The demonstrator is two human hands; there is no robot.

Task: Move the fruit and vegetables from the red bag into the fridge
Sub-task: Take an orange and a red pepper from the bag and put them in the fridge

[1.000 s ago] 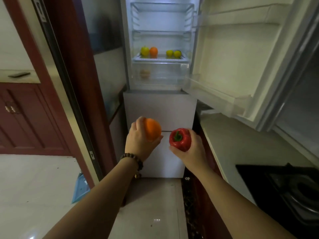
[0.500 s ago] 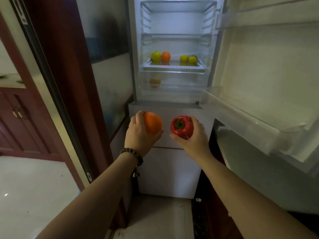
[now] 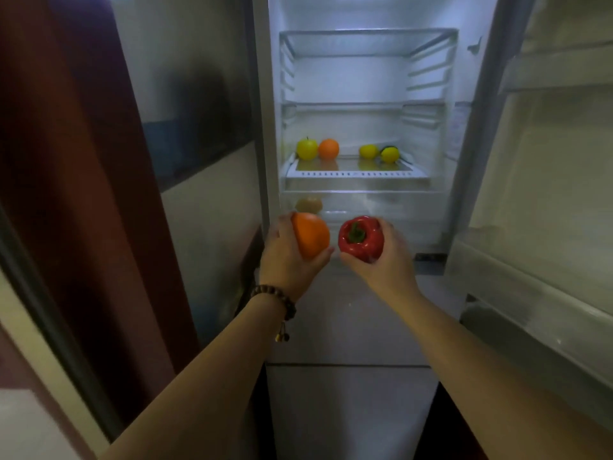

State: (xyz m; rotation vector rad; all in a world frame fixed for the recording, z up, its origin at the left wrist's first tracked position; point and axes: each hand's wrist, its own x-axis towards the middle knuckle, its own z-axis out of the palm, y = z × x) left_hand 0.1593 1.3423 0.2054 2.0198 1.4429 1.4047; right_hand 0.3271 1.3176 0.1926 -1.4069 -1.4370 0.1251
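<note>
Both hands raised nearer fridge [image 3: 365, 180]; glossy red pepper [image 3: 361, 239], green stem up.

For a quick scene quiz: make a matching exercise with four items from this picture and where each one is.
Things:
1. red pepper
2. held orange
3. yellow-green apple
4. pale round item

Places:
A. fridge shelf, far left
B. left hand
C. drawer under the shelf
D. right hand

Pairs: 1-D, 2-B, 3-A, 4-C

An orange fruit [image 3: 311, 239], a red pepper [image 3: 361, 239] with green stem, yellow fruit [image 3: 306, 148] on the white shelf [image 3: 356, 174].
</note>
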